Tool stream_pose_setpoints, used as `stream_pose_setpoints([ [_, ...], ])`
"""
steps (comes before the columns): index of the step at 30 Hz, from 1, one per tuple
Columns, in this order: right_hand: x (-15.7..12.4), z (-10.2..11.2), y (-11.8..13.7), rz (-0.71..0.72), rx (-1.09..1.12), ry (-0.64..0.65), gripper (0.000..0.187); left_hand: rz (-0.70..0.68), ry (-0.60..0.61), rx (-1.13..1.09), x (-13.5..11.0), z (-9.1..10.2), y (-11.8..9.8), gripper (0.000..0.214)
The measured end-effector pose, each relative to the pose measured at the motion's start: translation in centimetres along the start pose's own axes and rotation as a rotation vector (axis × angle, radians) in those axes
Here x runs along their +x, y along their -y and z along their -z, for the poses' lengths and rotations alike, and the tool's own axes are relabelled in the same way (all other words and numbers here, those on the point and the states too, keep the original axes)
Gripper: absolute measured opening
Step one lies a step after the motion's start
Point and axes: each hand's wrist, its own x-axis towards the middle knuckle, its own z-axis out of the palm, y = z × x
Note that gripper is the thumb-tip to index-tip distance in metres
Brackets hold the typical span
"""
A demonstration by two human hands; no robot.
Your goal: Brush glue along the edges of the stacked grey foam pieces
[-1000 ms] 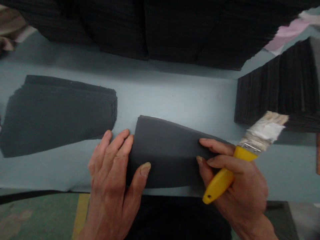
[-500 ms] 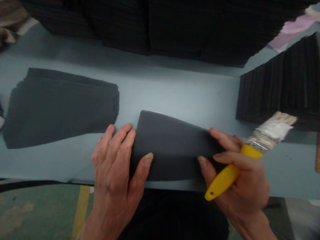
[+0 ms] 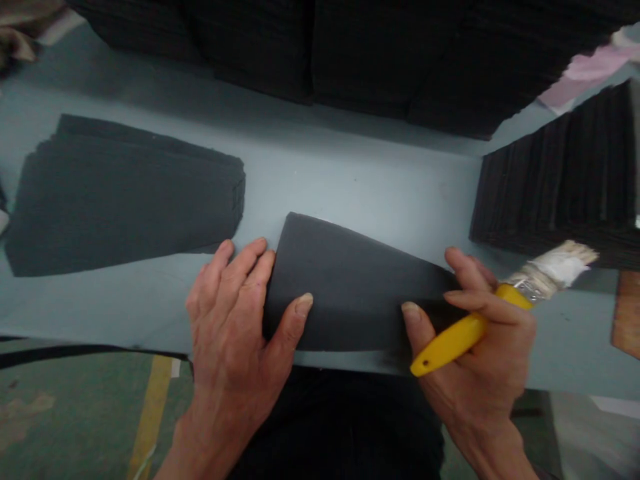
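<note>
A: What has changed just below centre, where the dark sheet (image 3: 350, 287) lies?

B: An upper fingertip of my right hand (image 3: 493, 353), which is half-curled about a yellow-handled brush (image 3: 460, 336), has slid off the sheet's face to its upper edge, near the right end.

A: And your left hand (image 3: 235, 327)?

B: Nearly flat, fingers extended beside the left edge, thumb on top, gripping nothing; I judge it now steadies the sheet more.
</note>
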Motion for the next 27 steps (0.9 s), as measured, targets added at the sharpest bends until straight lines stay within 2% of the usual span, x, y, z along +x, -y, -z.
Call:
stream_pose_setpoints([
  [6, -0.9, -0.5, 0.5, -0.039, 0.064, -0.029, 0.042, 0.002, -0.009, -0.006, 0.1, -0.1, 0.0, 0.045],
  [27, -1.1, -0.8, 0.5, -0.065, 0.106, -0.015, 0.042, 0.042, 0.028, -0.017, 0.5, 0.0, -0.4, 0.046],
])
